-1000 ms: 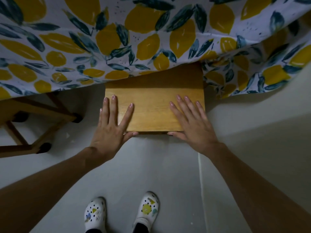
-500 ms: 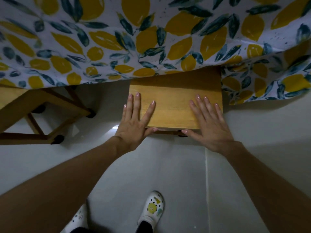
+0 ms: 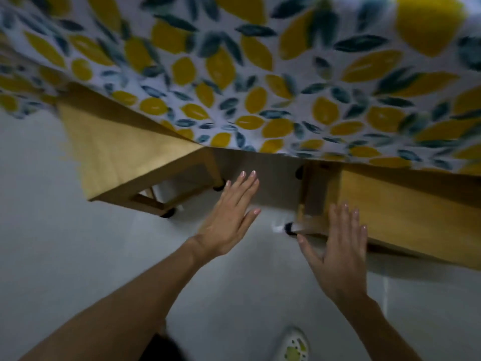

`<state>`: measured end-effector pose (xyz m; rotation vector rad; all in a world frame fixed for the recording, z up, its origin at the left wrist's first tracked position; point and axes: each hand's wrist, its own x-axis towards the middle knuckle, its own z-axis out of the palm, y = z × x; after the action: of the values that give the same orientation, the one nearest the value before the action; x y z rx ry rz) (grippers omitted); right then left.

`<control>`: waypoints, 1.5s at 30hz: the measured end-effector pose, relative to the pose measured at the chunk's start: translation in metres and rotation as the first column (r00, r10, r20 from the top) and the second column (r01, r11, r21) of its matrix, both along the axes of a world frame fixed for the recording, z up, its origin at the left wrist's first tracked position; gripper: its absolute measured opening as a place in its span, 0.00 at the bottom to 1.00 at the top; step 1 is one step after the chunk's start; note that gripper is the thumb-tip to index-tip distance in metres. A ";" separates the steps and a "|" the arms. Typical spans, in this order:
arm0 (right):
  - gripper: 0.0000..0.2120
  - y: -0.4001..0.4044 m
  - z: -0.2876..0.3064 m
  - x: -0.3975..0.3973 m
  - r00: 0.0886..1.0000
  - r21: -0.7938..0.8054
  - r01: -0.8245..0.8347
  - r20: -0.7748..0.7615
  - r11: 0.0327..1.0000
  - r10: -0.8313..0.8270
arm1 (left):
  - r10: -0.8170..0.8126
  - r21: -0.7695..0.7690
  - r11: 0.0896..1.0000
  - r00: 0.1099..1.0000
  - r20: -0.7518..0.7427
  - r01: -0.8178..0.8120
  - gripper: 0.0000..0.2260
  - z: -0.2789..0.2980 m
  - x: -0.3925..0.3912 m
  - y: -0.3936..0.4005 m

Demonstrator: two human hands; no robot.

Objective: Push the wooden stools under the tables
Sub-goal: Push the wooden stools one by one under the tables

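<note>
While the picture is somewhat blurred, two wooden stools can be seen at the edge of a table that is covered by a tablecloth (image 3: 260, 74) with yellow lemons and dark green leaves. The cloth fills the whole upper part of the frame and hangs down over the far part of both stools.

The right stool (image 3: 395, 212) is at the right of the frame, in the middle height. Its far side is hidden under the cloth, and the near part of its seat is uncovered. The left stool (image 3: 117, 162) is at the left of centre. It stands at an angle, one corner of the seat goes under the cloth, and its legs with dark feet show below the seat.

The left hand (image 3: 229, 220) is in the centre of the frame, over the grey floor (image 3: 78, 256) between the two stools. Its fingers are straight and spread, and it holds nothing. The right hand (image 3: 338, 254) is lower right of centre, flat and open, fingers spread. Its fingertips lie over the near left corner of the right stool; I cannot tell if they touch the wood. It grips nothing.

At the bottom edge, right of centre, a white shoe (image 3: 292, 346) with a yellow decoration is partly visible.
</note>
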<state>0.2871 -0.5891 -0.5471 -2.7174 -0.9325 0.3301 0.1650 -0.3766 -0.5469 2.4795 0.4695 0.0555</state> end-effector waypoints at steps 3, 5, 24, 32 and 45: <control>0.44 0.081 -0.008 -0.062 0.995 -0.018 -0.094 -0.027 0.995 0.094 | 0.050 0.075 0.996 0.999 0.002 -0.050 0.24 0.011 -0.073 0.077; 0.44 0.141 -0.010 -0.105 0.986 0.014 -0.161 -0.046 0.987 0.162 | 0.088 0.120 0.989 0.996 -0.008 -0.086 0.24 0.018 -0.119 0.131; 0.56 0.417 -0.026 -0.251 0.982 -0.066 -0.180 0.042 0.981 0.183 | 0.202 0.349 0.932 0.941 -0.270 -0.099 0.28 -0.033 -0.193 0.362; 0.55 0.390 -0.017 -0.245 0.944 -0.121 -0.328 -0.026 0.937 0.327 | 0.281 0.347 0.917 0.937 -0.205 -0.199 0.28 -0.027 -0.215 0.326; 0.53 0.287 0.007 -0.223 0.781 -0.280 -0.621 -0.133 0.732 0.611 | 0.379 0.421 0.867 0.902 -0.208 -0.267 0.25 -0.012 -0.260 0.216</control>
<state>0.0643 -0.3025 -0.5404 -2.5506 -1.9189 0.6920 -0.0954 -0.1606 -0.5587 2.7728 1.0987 -0.0851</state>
